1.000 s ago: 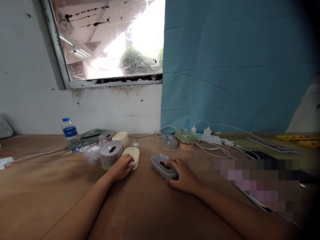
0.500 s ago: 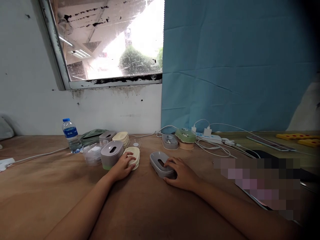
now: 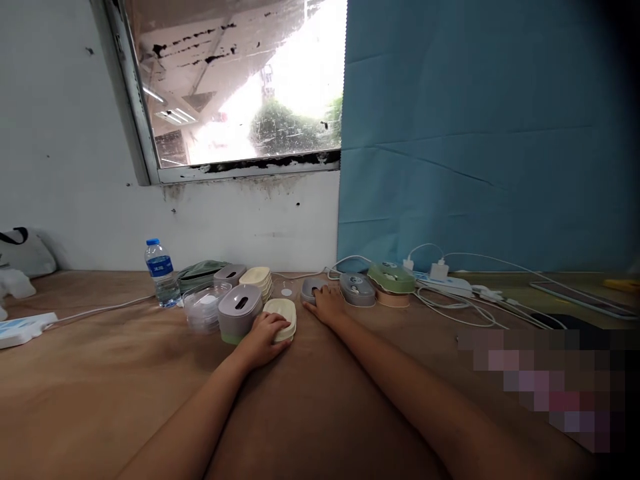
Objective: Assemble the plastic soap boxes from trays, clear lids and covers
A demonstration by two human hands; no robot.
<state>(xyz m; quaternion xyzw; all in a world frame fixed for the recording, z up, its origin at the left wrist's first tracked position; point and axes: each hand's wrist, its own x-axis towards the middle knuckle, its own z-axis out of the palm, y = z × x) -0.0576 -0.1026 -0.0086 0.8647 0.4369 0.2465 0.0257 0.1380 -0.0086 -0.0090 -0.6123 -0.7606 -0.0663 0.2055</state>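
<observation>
My left hand point(image 3: 265, 339) is closed over the near side of a small stack of cream oval lids point(image 3: 283, 309), fingers on top and thumb low at the edge. At the back of the table my right hand point(image 3: 326, 303) grips a grey oval lid with a slot point(image 3: 311, 288); its fingers cover the right part. Just right of that hand is a grey oval box with a picture on top point(image 3: 357, 287). Left of my left hand stands a grey slotted box with a green base point(image 3: 241, 312). Behind it is another cream stack point(image 3: 256, 277).
Clear plastic containers point(image 3: 203, 310), another grey slotted piece point(image 3: 230, 273), a green pouch point(image 3: 200, 271) and a water bottle point(image 3: 163, 277) stand left. To the right are a green box point(image 3: 393, 277) on a tan one, a power strip point(image 3: 445, 285) and loose white cables point(image 3: 445, 310).
My right hand has carried the grey lid from the table's middle back toward the wall, beside the grey picture box. My left hand stays at the cream stack. The view has swung slightly left.
</observation>
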